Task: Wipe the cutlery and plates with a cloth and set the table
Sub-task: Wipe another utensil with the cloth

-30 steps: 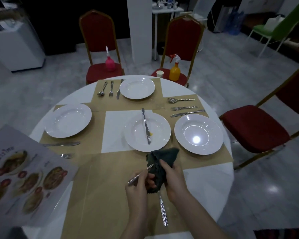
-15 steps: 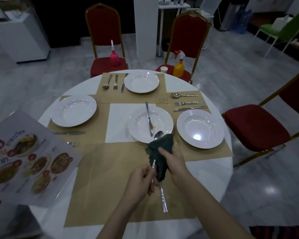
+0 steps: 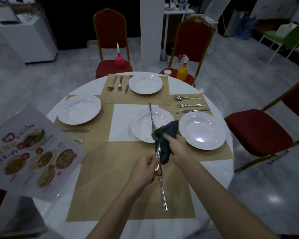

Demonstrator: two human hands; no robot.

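My left hand (image 3: 144,169) grips the handle of a spoon (image 3: 157,152) over the near placemat. The spoon's upper end is wrapped in a dark cloth (image 3: 167,133) that my right hand (image 3: 178,147) holds. Another piece of cutlery (image 3: 163,192) lies on the mat beneath my hands. Just beyond the cloth, the centre plate (image 3: 139,133) has a knife (image 3: 151,114) across it and a small yellow stain. White plates sit to the right (image 3: 202,130), left (image 3: 78,109) and far side (image 3: 145,83).
A spoon, fork and knife (image 3: 190,105) lie above the right plate, and another set (image 3: 119,83) left of the far plate. A picture menu (image 3: 33,152) overhangs the round table (image 3: 181,83) at left. Red chairs carry a pink bottle (image 3: 119,59) and a yellow spray bottle (image 3: 182,70).
The spoon has turned from pointing left to pointing away from me. Its bowl showed above the cloth half a second ago; the cloth now covers it.
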